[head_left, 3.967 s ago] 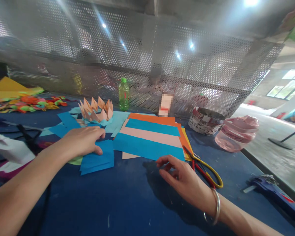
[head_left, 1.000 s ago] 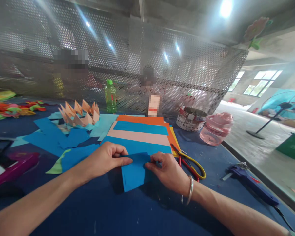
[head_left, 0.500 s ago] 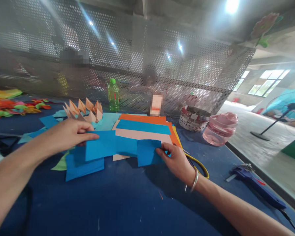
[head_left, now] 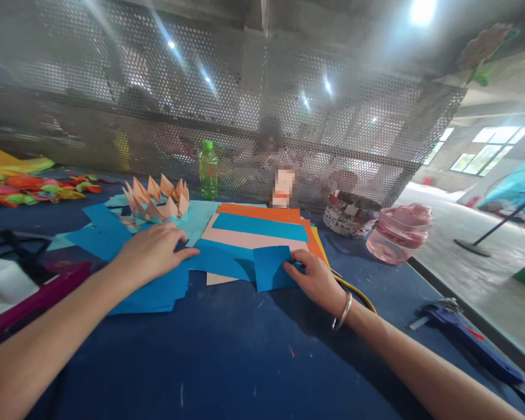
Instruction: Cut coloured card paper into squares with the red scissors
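Blue paper makes the small sheet (head_left: 272,269) that the right hand (head_left: 315,279) pinches at its right edge, thumb against fingers; it is held in front of a long blue strip (head_left: 223,259), and whether its lower edge meets the worktop (head_left: 227,361) I cannot tell. The left hand (head_left: 155,252) is palm down with its fingers loosely bent and its thumb apart from them, over a loose stack of blue pieces (head_left: 160,297); whether it touches the stack is unclear. Behind the strip lie a pale pink sheet (head_left: 262,241), a narrower blue strip (head_left: 260,226) and an orange sheet (head_left: 259,212), overlapping; a yellow handle (head_left: 359,293) shows just beyond the right hand, partly hidden by it. Beyond the left hand sits a ring of peach folded points (head_left: 156,201); a green bottle (head_left: 209,175) stands farther back, upright; a pink bottle (head_left: 399,236) and a blue glue gun (head_left: 475,341) are off to the right.
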Tool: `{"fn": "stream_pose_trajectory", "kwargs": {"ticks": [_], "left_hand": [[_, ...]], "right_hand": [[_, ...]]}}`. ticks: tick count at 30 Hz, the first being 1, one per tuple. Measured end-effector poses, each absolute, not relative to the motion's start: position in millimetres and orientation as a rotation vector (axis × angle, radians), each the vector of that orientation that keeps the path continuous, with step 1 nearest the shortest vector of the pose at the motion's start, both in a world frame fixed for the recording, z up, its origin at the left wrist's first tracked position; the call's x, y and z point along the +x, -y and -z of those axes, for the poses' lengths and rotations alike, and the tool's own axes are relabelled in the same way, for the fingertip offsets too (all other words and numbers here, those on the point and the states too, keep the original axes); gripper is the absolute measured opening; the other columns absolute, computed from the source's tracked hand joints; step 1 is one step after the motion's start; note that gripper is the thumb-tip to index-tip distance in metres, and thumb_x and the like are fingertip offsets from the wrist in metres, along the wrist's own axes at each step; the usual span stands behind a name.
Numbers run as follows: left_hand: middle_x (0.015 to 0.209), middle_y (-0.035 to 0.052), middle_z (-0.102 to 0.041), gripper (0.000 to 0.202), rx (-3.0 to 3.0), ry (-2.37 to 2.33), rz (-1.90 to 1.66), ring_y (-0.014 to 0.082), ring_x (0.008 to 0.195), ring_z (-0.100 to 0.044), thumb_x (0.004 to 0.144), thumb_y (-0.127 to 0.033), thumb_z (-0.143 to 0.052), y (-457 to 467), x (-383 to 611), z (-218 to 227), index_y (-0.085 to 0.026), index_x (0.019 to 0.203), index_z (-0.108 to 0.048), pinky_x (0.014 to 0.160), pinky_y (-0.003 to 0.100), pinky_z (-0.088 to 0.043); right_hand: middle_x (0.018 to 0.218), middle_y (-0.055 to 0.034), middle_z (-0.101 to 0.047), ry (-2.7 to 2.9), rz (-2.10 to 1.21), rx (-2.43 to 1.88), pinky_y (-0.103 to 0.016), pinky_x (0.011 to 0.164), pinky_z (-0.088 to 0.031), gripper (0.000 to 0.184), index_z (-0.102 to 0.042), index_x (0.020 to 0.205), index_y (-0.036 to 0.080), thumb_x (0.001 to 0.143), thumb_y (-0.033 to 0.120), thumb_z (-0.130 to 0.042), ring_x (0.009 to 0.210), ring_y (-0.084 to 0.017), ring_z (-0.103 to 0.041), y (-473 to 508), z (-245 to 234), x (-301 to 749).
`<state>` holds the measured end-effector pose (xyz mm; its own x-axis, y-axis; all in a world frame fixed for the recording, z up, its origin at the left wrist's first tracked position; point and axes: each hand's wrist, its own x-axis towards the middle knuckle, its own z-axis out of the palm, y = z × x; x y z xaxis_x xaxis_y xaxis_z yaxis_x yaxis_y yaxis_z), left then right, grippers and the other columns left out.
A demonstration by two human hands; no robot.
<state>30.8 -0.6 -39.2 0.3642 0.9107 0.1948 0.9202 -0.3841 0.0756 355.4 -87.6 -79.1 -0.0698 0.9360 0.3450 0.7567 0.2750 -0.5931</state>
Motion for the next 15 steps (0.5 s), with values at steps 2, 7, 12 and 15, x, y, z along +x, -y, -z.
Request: {"fn": "stream_pose_trajectory", "kwargs": {"ticks": [2, 7, 12, 15], "left_hand": [[0.089, 0.0157, -0.065, 0.037, -2.597, 1.693, 0.314, 0.0357, 0.092, -0.060, 0.079, -0.053, -0.060, -4.2, 42.5, 48.0, -0.016, 0.081, -0.065, 0.072, 0.038, -0.040], [0.083, 0.0106, -0.065, 0.028, -2.666, 1.739, 0.457, 0.0307, 0.082, -0.062, 0.068, -0.047, -0.067, -16.0, 52.7, 54.1, -0.021, 0.073, -0.059, 0.066, 0.034, -0.042], [0.067, 0.0031, -0.061, 0.022, -2.721, 1.777, 0.694, 0.0227, 0.065, -0.057, 0.069, -0.038, -0.064, -10.5, 61.7, 42.1, -0.023, 0.061, -0.050, 0.058, 0.030, -0.035], [0.056, -0.0007, -0.058, 0.018, -2.747, 1.821, 0.891, 0.0208, 0.060, -0.055, 0.069, -0.035, -0.065, -4.8, 65.2, 36.2, -0.023, 0.061, -0.052, 0.057, 0.029, -0.033]], "right_hand": [[0.077, -0.0024, -0.063, 1.878, -0.343, -1.526, -0.029, 0.069, -0.041, 0.014, -0.056, 0.072, 0.020, 0.085, 0.026, -0.055, 0.073, -0.017, -0.056, 88.5, 80.0, 354.6], [0.072, -0.0012, -0.060, 1.902, -0.348, -1.507, -0.029, 0.068, -0.040, 0.015, -0.055, 0.068, 0.020, 0.084, 0.022, -0.056, 0.070, -0.017, -0.055, 90.5, 80.0, 353.8], [0.071, -0.0008, -0.060, 1.893, -0.375, -1.472, -0.029, 0.068, -0.039, 0.015, -0.056, 0.067, 0.020, 0.082, 0.021, -0.057, 0.070, -0.017, -0.053, 92.5, 78.9, 353.4], [0.066, 0.0010, -0.056, 1.834, -0.402, -1.459, -0.028, 0.065, -0.039, 0.017, -0.054, 0.064, 0.020, 0.081, 0.023, -0.058, 0.066, -0.016, -0.050, 92.5, 78.1, 353.9]]}}
